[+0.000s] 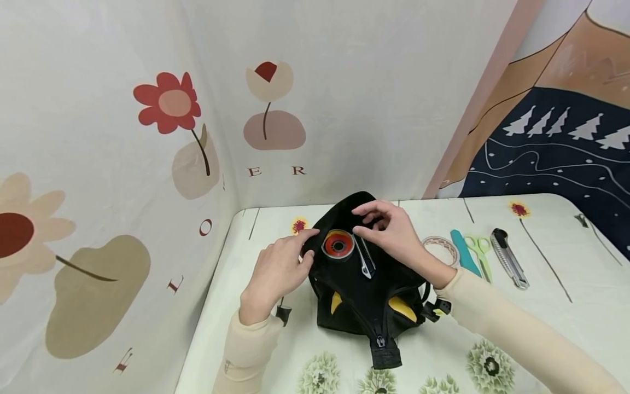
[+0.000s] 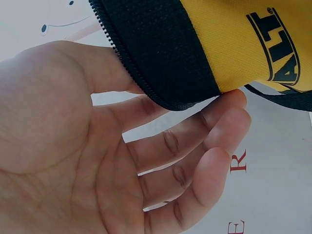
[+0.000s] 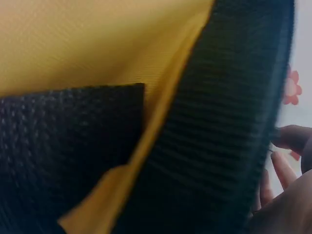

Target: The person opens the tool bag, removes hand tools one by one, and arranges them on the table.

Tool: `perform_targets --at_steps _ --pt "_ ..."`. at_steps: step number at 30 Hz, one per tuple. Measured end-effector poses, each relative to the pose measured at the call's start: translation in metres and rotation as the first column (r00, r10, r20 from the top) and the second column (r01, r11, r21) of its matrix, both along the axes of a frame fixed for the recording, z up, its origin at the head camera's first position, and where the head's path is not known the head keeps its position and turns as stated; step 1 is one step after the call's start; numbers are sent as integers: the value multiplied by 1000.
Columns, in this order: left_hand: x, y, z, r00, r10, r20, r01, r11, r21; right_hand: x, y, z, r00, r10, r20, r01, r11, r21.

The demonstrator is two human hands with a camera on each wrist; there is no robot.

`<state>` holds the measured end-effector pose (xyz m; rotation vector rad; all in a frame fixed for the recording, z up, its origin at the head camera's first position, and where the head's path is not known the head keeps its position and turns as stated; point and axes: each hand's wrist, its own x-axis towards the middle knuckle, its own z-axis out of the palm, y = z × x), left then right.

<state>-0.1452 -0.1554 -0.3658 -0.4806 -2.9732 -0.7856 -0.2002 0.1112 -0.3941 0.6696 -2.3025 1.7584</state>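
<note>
A black bag [image 1: 354, 306] with yellow panels stands in front of me on the table, its top spread. My left hand [image 1: 280, 268] grips the zippered edge [image 2: 151, 63] at the bag's left; the other fingers curve loosely below it, while the tips of thumb and index are hidden in the left wrist view. Within the opening lie a red tape roll [image 1: 338, 244] and a utility knife [image 1: 364, 257]. My right hand [image 1: 391, 230] hovers over the opening's right side, thumb and fingers bent and apart, thumb tip close to the knife's upper end. Yellow lining [image 3: 97, 44] fills the right wrist view.
Right of the bag lie a roll of whitish tape [image 1: 442, 250], a teal strip-shaped object [image 1: 465, 253], light green scissors [image 1: 480, 251] and another utility knife [image 1: 509, 260]. A black buckle [image 1: 435, 310] hangs at the bag's right. Printed cloth walls [image 1: 344, 109] rise behind and at the left.
</note>
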Motion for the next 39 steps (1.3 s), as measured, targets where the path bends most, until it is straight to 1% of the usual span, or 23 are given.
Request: perform_targets --at_steps 2,4,8,12,16,20,24,28,30,33,35,37,39 --pt "0 0 0 1000 -1 -1 1 1000 -2 -3 -3 -5 999 12 34 -14 999 53" --pt "0 0 0 1000 -3 -1 3 1000 -4 -5 -4 -11 999 20 49 -25 994 102" --pt "0 0 0 1000 -5 -3 5 1000 -13 -7 -7 -24 999 28 38 -35 984 176" --pt "-1 0 1 1000 -2 -7 2 1000 -18 -11 -8 -32 998 37 45 -45 981 188" --pt "-1 -1 1 1000 -1 -11 0 1000 -20 -16 -9 -38 995 46 92 -62 982 177" --pt "0 -1 1 1000 -2 -8 2 1000 -17 -20 -9 -48 989 79 128 -105 972 211" --pt "0 -1 1 1000 -4 -6 4 1000 -18 -20 -9 -59 977 119 179 -160 959 232" --pt "-1 0 1 1000 -7 -13 7 1000 -25 -23 -7 -65 959 162 231 -210 957 199" --pt "-1 0 1 1000 -7 -12 7 1000 -24 -25 -7 -68 947 185 262 -236 955 181" --pt "0 -1 1 1000 -6 -9 6 1000 -22 -27 -6 -73 923 211 323 -273 949 159" --pt "0 -1 1 1000 -6 -7 6 1000 -18 -28 -5 -75 911 221 347 -288 945 155" --pt "0 -1 0 1000 -6 -7 6 1000 -18 -29 -5 -77 908 231 349 -303 938 169" --pt "0 -1 0 1000 -7 -9 7 1000 -18 -29 -5 -79 911 236 339 -317 926 205"
